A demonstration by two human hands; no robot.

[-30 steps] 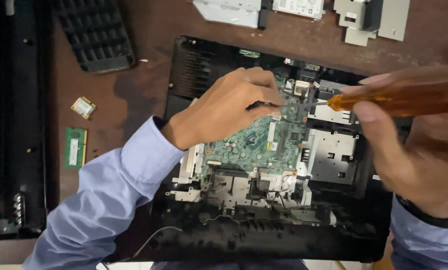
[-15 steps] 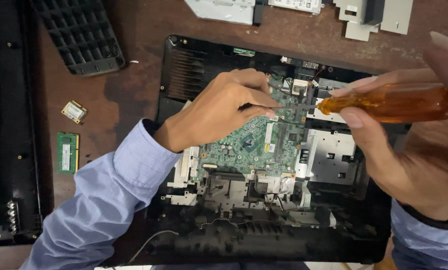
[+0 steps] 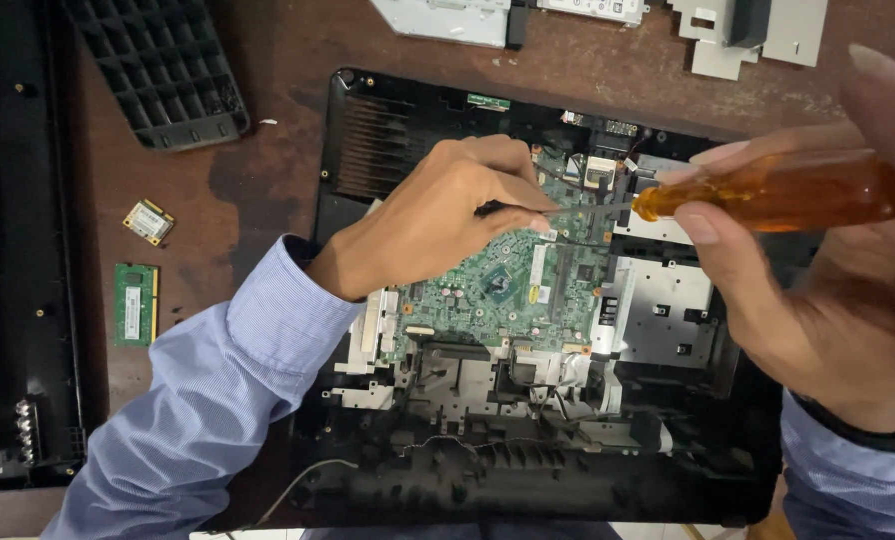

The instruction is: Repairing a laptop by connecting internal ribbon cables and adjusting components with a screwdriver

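While the opened laptop chassis (image 3: 368, 130) lies flat on the brown table (image 3: 268, 180), both hands work over its upper half. Nearest the camera, the black lower edge of the chassis spans the bottom of the view, with a thin cable (image 3: 308, 475) trailing off its left corner. Above that edge sit bare metal brackets and, at centre, the green motherboard (image 3: 498, 290).

The right hand (image 3: 828, 300) is closed around the amber handle of a screwdriver (image 3: 778, 195); thumb and fingers wrap the handle, and the thin metal shaft runs leftward, roughly level, over the board. The left hand (image 3: 438, 215), in a light blue sleeve (image 3: 218, 400), reaches in from the lower left. Its fingers are pinched together at the tip end of the shaft, just above the top edge of the motherboard. Whether the tip touches a screw cannot be told.

Left of the chassis, a green memory module (image 3: 135, 304) and a small wireless card (image 3: 149, 221) lie on the table, well apart from the hands. A long black panel (image 3: 18, 250) runs down the left margin. Farther away, a black grid-patterned cover (image 3: 163, 65) lies at upper left, and grey metal parts (image 3: 748, 30) line the far edge.
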